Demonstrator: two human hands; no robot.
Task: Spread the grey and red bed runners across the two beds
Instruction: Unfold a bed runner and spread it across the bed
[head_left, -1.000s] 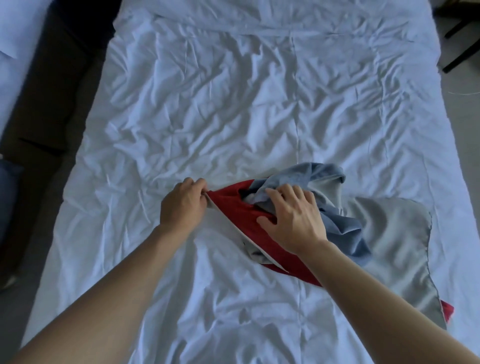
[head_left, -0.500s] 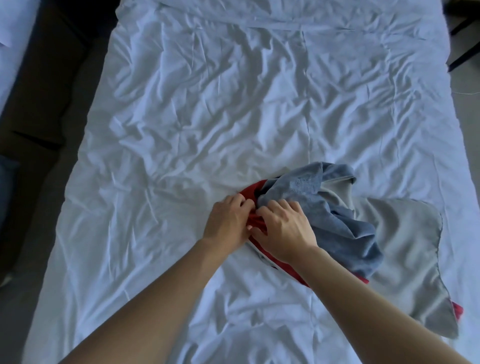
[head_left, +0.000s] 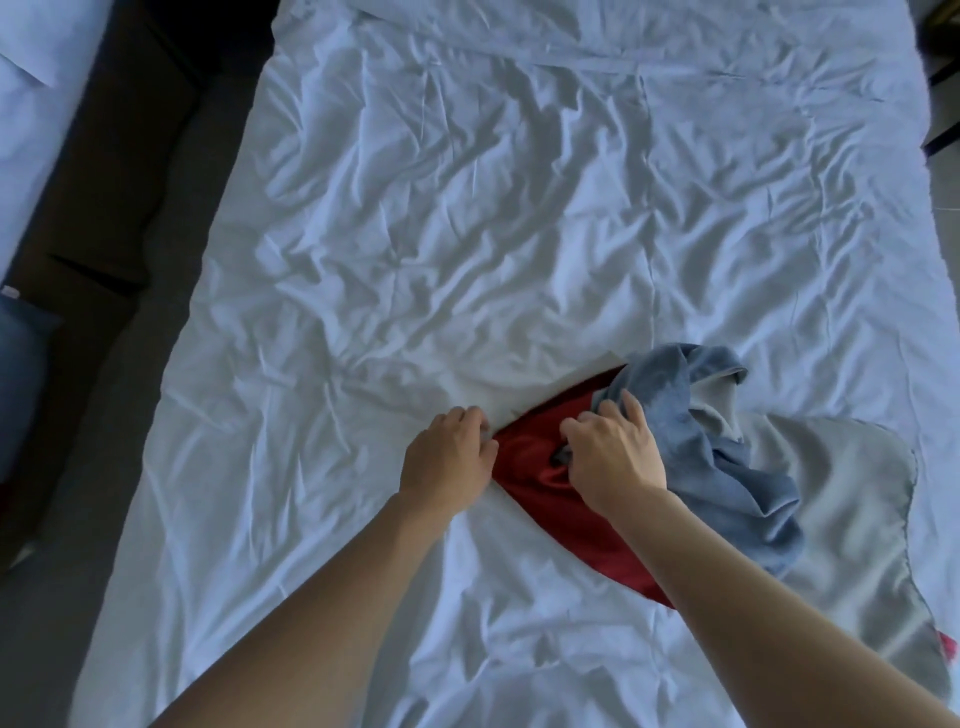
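We are at the start of laying out the shiny red cloth bed runner (head_left: 550, 499), which sits bunched up on the wide bed with the wrinkled white sheet (head_left: 467, 234), a little toward its right side and near our end. Our left hand (head_left: 447, 457) pinches the pointed left tip of the red runner, with the fingers curled on the cloth. Our right hand (head_left: 615, 457) is just right of it, with a strip of red between the two hands, and its fingers are curled into the folds where the red meets the soft blue-grey bed runner (head_left: 727, 457). The grey runner is heaped on the right part of the red one, and its smooth pale underside lies flat out toward the right edge of the bed. We think the next move is to pull the red tip left, away from the heap, so the two cloths come apart. Left of the red runner the sheet is bare up to the bed's left edge, so there is room. On the right, the edge is close.
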